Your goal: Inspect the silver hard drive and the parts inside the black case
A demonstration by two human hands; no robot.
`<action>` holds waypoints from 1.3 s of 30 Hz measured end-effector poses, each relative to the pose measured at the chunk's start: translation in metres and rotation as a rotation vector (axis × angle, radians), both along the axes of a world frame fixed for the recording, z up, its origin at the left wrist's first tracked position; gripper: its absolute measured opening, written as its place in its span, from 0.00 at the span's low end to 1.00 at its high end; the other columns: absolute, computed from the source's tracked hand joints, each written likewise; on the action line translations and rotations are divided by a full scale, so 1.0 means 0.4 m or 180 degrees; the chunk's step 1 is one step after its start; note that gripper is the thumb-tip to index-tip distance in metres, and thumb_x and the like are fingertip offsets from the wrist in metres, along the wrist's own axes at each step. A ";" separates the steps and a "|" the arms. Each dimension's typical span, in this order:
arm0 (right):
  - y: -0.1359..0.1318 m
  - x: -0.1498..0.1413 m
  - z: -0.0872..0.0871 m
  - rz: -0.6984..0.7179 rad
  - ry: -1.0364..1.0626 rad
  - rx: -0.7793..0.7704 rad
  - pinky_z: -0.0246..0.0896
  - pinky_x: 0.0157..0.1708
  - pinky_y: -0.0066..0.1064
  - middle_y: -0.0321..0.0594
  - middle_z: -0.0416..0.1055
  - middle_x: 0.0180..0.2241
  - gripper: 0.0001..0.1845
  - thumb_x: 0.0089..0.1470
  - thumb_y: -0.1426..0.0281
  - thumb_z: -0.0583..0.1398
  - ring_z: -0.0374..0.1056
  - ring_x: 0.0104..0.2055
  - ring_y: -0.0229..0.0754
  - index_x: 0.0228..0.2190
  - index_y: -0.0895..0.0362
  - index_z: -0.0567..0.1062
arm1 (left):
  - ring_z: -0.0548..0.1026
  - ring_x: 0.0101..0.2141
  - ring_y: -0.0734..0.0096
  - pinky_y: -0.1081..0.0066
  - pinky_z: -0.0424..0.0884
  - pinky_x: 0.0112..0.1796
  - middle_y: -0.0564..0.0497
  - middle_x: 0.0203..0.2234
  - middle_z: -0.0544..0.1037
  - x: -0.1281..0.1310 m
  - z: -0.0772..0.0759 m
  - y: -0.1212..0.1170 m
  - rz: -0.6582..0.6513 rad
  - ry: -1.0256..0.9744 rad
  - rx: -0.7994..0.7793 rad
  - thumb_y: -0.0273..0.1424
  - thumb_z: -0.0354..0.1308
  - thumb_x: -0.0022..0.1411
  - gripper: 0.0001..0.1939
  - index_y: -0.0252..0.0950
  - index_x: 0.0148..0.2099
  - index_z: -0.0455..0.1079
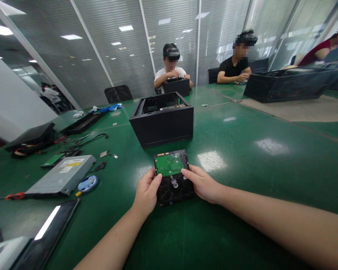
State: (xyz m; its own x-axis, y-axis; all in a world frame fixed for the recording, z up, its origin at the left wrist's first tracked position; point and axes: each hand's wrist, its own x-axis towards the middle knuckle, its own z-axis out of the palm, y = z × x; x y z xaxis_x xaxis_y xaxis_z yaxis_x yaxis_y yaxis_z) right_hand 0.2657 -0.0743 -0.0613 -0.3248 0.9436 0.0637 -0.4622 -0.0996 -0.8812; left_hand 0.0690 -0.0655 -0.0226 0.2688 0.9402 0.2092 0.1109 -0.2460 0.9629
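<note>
Both the left hand [146,193] and right hand [203,183] grip the black metal hard drive [173,176], green circuit board up, lying outside the open black computer case [163,120]; seemingly not yet mounted.

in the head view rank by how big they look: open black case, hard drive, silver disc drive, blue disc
1. open black case
2. silver disc drive
3. hard drive, though nearness makes 2 and 3 unsure
4. blue disc
</note>
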 end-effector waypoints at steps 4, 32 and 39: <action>0.001 -0.001 -0.001 -0.0012 -0.0019 0.0000 0.56 0.58 0.43 0.40 0.76 0.46 0.19 0.59 0.61 0.60 0.71 0.49 0.45 0.51 0.53 0.74 | 0.76 0.45 0.60 0.66 0.69 0.46 0.47 0.45 0.79 0.000 0.001 0.001 -0.0021 0.0000 0.0014 0.38 0.55 0.65 0.18 0.33 0.52 0.72; -0.002 -0.004 0.007 -0.0032 -0.0031 -0.0114 0.58 0.56 0.44 0.41 0.76 0.46 0.18 0.58 0.60 0.60 0.71 0.50 0.46 0.49 0.53 0.74 | 0.72 0.53 0.56 0.61 0.65 0.55 0.45 0.53 0.75 0.005 -0.005 0.005 -0.0025 -0.0107 0.0036 0.38 0.54 0.65 0.23 0.34 0.59 0.67; -0.001 -0.004 0.004 0.0025 0.0042 -0.0111 0.59 0.56 0.44 0.40 0.77 0.43 0.18 0.59 0.61 0.60 0.71 0.50 0.46 0.49 0.53 0.74 | 0.70 0.55 0.57 0.61 0.63 0.57 0.45 0.56 0.73 0.005 -0.008 0.007 -0.0027 -0.0070 0.0082 0.37 0.53 0.66 0.24 0.34 0.61 0.65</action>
State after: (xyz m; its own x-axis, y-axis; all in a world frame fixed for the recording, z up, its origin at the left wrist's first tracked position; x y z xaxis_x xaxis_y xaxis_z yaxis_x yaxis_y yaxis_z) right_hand 0.2640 -0.0746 -0.0597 -0.3316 0.9427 0.0353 -0.4729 -0.1337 -0.8709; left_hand 0.0711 -0.0627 -0.0258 0.2718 0.9321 0.2393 0.0876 -0.2716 0.9584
